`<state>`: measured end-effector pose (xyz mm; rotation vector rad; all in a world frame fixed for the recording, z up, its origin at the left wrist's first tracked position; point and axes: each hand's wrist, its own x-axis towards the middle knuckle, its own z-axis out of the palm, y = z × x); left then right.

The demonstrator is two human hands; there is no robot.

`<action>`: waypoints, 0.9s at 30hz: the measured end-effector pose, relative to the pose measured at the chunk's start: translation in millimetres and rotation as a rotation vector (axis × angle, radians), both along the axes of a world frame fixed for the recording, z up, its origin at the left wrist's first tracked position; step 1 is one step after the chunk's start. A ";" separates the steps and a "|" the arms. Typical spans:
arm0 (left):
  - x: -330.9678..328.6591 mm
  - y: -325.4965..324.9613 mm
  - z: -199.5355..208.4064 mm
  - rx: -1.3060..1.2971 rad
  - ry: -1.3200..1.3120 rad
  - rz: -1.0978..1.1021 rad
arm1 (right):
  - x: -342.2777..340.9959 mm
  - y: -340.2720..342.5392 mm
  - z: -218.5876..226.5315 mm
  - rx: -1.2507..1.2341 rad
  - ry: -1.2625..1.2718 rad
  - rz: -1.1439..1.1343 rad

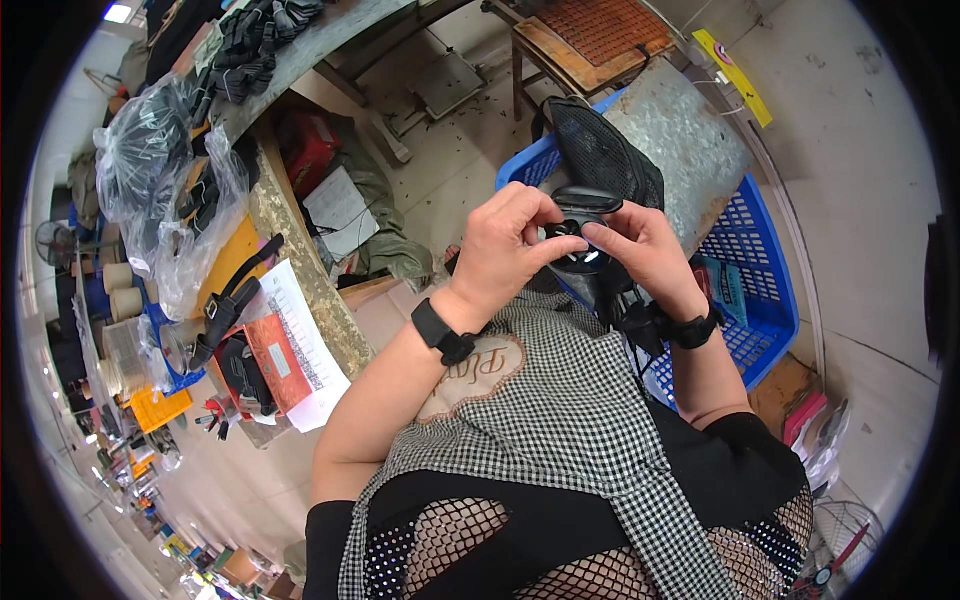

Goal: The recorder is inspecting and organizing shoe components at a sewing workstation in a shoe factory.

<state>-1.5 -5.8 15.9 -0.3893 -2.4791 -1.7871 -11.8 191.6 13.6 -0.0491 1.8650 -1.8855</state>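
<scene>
Held between both hands, over my lap, is a small glossy black case (588, 199) with its rounded lid raised; it looks like an earbud case. A small white light or reflection shows on its lower part. My left hand (508, 238) grips the case from the left, with thumb and fingers pinched at its edge. From the other side my right hand (645, 245) closes on it, the thumb against the front and the fingers partly hidden behind. Black bands circle both wrists. Below the hands lies a checked apron (530, 410).
Just beyond the hands a blue plastic basket (770, 285) holds a black mesh bag (605, 150) and a metal sheet (685, 140). A wooden stool (590, 45) stands behind. On the left, a workbench (290, 230) carries plastic bags, black straps (262, 40), papers and a red box (275, 370).
</scene>
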 end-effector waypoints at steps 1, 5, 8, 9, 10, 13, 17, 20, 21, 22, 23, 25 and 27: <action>0.2 0.1 -0.1 -0.022 0.031 0.012 | 0.2 -0.1 -0.8 0.000 0.000 -0.001; 1.5 2.0 -0.2 -0.047 0.079 0.042 | 2.0 -0.4 -1.5 0.036 0.014 0.014; 1.2 3.7 -2.2 -0.036 0.154 0.051 | 3.3 -2.6 1.8 0.025 0.015 0.003; 1.1 3.6 -1.4 -0.036 0.156 0.050 | 3.3 -2.6 2.6 0.018 0.016 -0.002; 1.5 2.8 0.0 -0.060 0.145 0.044 | 3.2 -2.0 2.0 0.018 0.017 -0.003; 3.5 1.2 0.3 -0.050 0.105 0.030 | 2.9 -0.5 -1.6 0.048 0.027 0.009; 4.9 -2.9 -0.4 -0.059 0.110 -0.027 | 2.8 2.0 -6.5 0.073 0.052 0.011; 5.8 -3.5 -0.3 -0.058 0.115 -0.077 | 2.8 2.9 -5.5 0.104 0.058 0.012; 6.1 -4.3 -0.6 -0.057 0.115 -0.078 | 2.8 2.7 -4.7 0.131 0.059 0.015; 6.3 -5.2 -1.2 -0.079 0.112 -0.091 | 3.1 2.5 -4.7 0.132 0.059 0.014; 6.6 -5.5 -1.5 -0.101 0.109 -0.104 | 3.4 2.4 -4.8 0.144 0.064 0.014; 7.8 -3.7 1.3 -0.093 0.073 -0.088 | 3.9 2.4 -4.7 0.156 0.069 0.015; 8.7 -2.7 2.3 -0.084 0.038 -0.072 | 4.3 2.6 -4.1 0.164 0.068 0.018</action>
